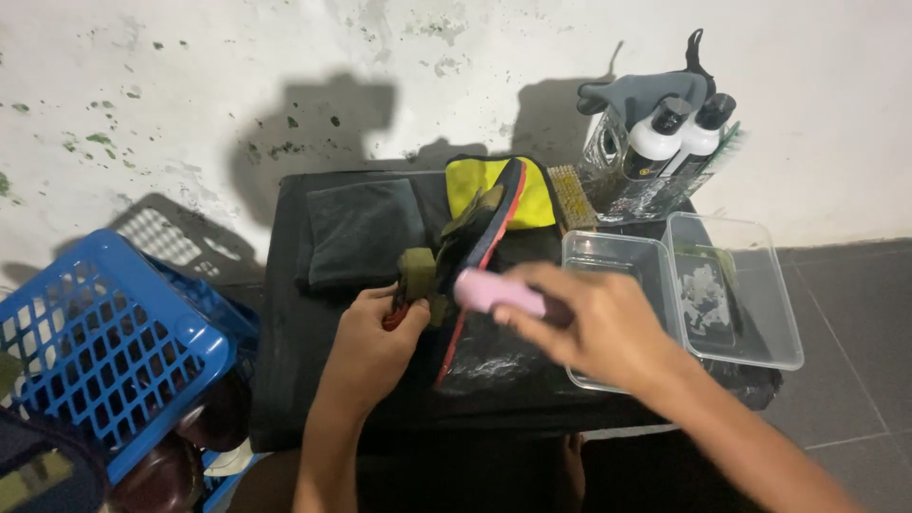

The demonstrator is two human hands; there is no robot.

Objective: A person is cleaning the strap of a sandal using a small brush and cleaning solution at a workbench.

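the left hand [372, 340], low in the middle of the frame, is clenched around the heel end of a sandal [463, 249] with a dark footbed, an olive strap and a red edge, propping it tilted on its side over the black cloth-covered table [285, 313]. the right hand [598, 328], coming in from the lower right, is wrapped around a pink-handled brush [494, 291] pressed to the sandal's sole side near the centre; the hand is blurred, so the bristles themselves cannot be made out. to do this scrubbing well, it seems wise to keep the left grip firm and close to the strap so the sandal does not twist under the strokes, to work in short passes along the length of the sole, and to hold the red edge over the shiny plastic sheet [494, 356] beneath so drips land there. just right of centre stand two clear plastic tubs [760, 313], touching side by side, close enough for dipping without reaching across the sandal. behind them at the upper right are two white bottles [676, 141] with black caps, a grey glove [636, 95] draped above, and a bristle brush [572, 198] lying by a yellow cloth [475, 180]. a dark folded towel [366, 233] lies at the upper left of the table, and a blue basket [104, 351] sits at the lower left.
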